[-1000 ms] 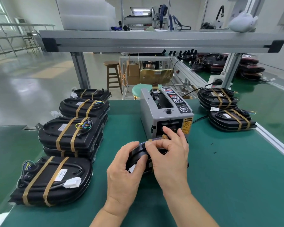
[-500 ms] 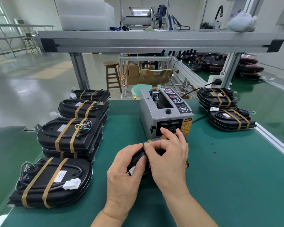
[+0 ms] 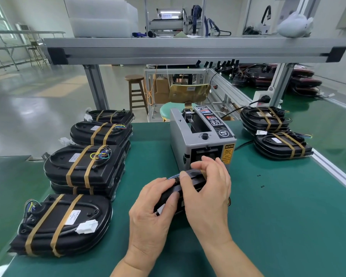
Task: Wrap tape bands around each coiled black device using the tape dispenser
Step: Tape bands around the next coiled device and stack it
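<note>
coiled black device (image 3: 195, 177) is held tilted up on edge over the green bench (image 3: 278, 226), just in front of the tape dispenser (image 3: 202, 140) and its outlet. the left hand (image 3: 154, 212) grips the device's near left side, thumb on the top rim and fingers curled round the edge. the right hand (image 3: 206, 193) wraps over the far side, thumb pressed on the rim and fingers curled over the top beside the outlet. hands hide whether the device touches the bench. banded devices (image 3: 84, 166) sit stacked along the left, and another banded pair (image 3: 282, 145) lies at the right edge.
</note>
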Demonstrator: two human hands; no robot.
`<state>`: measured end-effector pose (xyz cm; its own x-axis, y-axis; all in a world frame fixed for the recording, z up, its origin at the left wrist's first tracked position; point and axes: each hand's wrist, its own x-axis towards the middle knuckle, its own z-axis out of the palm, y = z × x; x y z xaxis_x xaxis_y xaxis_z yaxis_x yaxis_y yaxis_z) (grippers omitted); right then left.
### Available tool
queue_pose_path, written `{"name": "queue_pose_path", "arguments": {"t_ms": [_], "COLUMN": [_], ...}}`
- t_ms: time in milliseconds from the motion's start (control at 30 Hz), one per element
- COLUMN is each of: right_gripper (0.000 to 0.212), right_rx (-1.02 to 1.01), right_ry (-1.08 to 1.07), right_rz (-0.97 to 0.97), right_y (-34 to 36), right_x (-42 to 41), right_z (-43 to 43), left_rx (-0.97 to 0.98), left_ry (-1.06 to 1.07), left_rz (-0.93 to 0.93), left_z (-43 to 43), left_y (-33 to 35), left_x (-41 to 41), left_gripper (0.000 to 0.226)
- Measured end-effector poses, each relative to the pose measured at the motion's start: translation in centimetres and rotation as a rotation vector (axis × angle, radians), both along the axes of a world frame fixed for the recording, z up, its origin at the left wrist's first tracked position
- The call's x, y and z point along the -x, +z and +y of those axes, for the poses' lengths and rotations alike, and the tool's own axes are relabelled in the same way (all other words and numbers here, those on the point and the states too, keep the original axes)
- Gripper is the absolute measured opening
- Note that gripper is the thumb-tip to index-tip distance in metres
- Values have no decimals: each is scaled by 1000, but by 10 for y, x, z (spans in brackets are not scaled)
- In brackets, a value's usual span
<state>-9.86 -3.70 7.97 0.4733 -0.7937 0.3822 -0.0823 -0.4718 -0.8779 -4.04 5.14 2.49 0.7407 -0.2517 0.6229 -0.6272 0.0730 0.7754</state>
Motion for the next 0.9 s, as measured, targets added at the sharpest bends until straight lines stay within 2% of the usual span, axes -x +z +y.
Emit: {"name": "queue_pose_path", "arguments": {"t_ms": [100, 200, 333, 500, 700, 900], "right_gripper": [33, 46, 45, 49, 38, 31], "right_rx": [41, 113, 127, 112, 88, -38], "right_ry": [-21, -46, -86, -71, -64, -75], "right_rz": [25, 84, 65, 79, 47, -58], "right_y": [-1, -5, -7, -10, -8, -9], "right_x": [-4, -7, -9, -9, -6, 5], "right_z": [1, 1, 0, -1, -8, -39], "left_rx": [-8, 37, 31, 38, -214, -260], "left_ry": [3, -26, -2, -17, 15, 12], "left_rz": [-11, 63, 108, 79, -118, -96], "left_z": [0, 0, 1, 1, 6, 9], "left_y": [4, 7, 6, 7, 14, 23], "left_x": [3, 5, 6, 8, 5, 4], "left_gripper": [26, 37, 46, 52, 36, 36]}}
